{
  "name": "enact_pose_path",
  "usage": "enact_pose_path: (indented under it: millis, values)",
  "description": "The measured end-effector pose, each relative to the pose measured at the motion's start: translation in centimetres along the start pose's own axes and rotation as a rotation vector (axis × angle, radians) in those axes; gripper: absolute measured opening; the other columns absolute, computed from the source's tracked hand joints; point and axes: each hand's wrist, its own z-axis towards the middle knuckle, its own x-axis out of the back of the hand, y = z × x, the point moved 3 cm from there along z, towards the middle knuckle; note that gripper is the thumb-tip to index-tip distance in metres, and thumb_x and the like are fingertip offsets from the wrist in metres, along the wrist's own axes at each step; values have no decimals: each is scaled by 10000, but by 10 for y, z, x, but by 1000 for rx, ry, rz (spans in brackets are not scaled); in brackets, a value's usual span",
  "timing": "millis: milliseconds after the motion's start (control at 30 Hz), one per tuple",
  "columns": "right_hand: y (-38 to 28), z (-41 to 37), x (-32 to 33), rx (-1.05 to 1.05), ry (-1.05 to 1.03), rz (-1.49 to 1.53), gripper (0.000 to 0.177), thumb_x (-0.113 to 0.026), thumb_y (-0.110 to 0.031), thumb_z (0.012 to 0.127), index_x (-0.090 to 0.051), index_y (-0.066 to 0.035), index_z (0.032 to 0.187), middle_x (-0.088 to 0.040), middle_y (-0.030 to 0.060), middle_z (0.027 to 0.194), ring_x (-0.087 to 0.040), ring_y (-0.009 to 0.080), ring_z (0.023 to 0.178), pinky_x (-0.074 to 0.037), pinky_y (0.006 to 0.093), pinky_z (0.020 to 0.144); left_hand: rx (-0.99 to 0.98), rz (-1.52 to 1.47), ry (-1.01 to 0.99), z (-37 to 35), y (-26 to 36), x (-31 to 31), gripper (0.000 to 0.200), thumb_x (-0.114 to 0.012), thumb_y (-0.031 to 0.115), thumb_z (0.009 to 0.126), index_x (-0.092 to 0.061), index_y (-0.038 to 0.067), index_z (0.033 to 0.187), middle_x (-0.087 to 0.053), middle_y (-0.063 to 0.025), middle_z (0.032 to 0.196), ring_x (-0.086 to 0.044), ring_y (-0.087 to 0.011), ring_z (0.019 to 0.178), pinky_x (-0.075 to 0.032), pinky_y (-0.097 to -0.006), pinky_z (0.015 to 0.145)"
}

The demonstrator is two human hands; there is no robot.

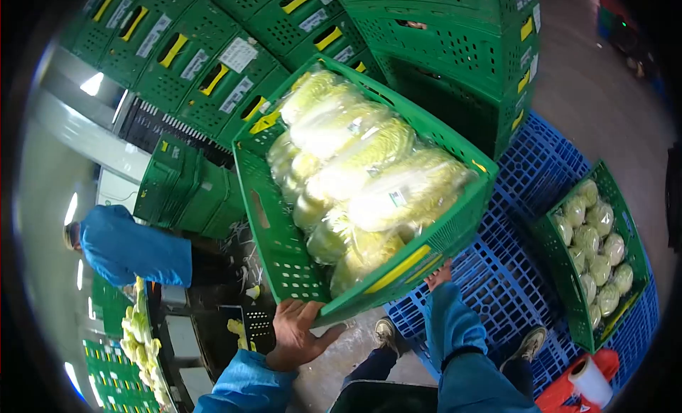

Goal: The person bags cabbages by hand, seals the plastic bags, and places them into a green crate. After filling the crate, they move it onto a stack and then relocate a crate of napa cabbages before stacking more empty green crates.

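Note:
A green plastic crate (280, 242) tilts in front of me, filled with napa cabbages (369, 164) wrapped in clear film. Several of the wrapped heads carry small labels. My left hand (302, 335) grips the crate's near left corner, fingers over the rim and thumb sticking out to the side. On the near long side, my right hand (438, 274) holds the crate from below, its fingers partly hidden by the crate wall. Both of my sleeves are blue.
Stacked green crates (455, 58) rise behind. Blue pallets (490, 271) lie on the right, bearing a crate of wrapped round vegetables (600, 242). A film roll (590, 384) rests on red material. At left, a person in blue (135, 246) stands near loose cabbages (138, 335).

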Motion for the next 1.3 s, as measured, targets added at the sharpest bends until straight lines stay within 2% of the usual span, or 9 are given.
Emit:
enact_pose_path:
  millis: [233,300,333,400,433,633,733,1000,1300]
  values:
    - [-25,-92,74,57,-92,-30,461,-363,-613,827,-486,-186,701,-377,-48,546,-436,130,514,-393,296,477,-65,-134,-207,-76,81,-2,452,-751,360,626,-582,104,958,-604,-70,832,-582,-226,721,-403,-378,669]
    - [-38,-124,99,96,-58,-52,443,-373,-589,829,-488,-180,704,-385,-44,552,-439,129,516,-393,294,479,-181,-425,-625,-91,104,-2,661,-615,410,751,-415,29,1252,-531,-209,1005,-504,-368,886,-391,-438,768]
    - [-45,-141,111,120,-38,-63,435,-378,-577,830,-489,-176,705,-388,-42,555,-440,128,517,-393,292,480,-196,-420,-618,-88,105,3,661,-615,410,751,-415,29,1252,-531,-209,1005,-504,-368,886,-391,-438,768]
    - [-60,-179,139,175,16,-94,417,-387,-553,833,-491,-169,707,-396,-38,560,-442,127,519,-393,290,482,-481,-539,-375,-82,109,21,421,-614,260,807,-536,85,1181,-506,-110,1233,-511,-284,1090,-396,-430,924]
    - [-66,-200,154,203,56,-111,408,-392,-541,834,-492,-166,709,-400,-37,563,-444,127,520,-394,289,483,-611,-210,-159,-80,93,9,522,-738,339,636,-548,92,1055,-573,-115,1043,-559,-250,920,-385,-415,777]
    - [-94,-331,211,397,346,-212,356,-421,-470,840,-497,-145,716,-422,-25,579,-451,123,526,-394,282,488,7,-76,240,-1,-32,34,687,-640,353,732,-374,39,1282,-319,-204,1342,-319,-355,1227,-236,-447,996]
    - [-110,-396,219,475,487,-269,331,-435,-434,843,-500,-135,719,-434,-19,588,-455,121,529,-394,278,491,224,-168,313,10,-99,12,697,-609,368,766,-334,47,1320,-331,-185,1340,-296,-364,1243,-225,-470,1004]
    - [-190,-571,156,784,777,-527,265,-473,-339,852,-507,-107,729,-464,-4,610,-464,116,537,-395,268,497,263,-239,436,16,-116,-5,574,-682,132,675,-458,71,1200,-427,-156,1270,-337,-382,1212,-288,-469,998]
    - [-131,-596,-90,1154,719,-753,198,-516,-232,861,-515,-76,739,-498,13,634,-475,111,546,-396,258,505,189,-616,315,4,-135,4,573,-643,291,755,-423,117,1256,-343,-146,1344,-304,-374,1243,-266,-475,989]
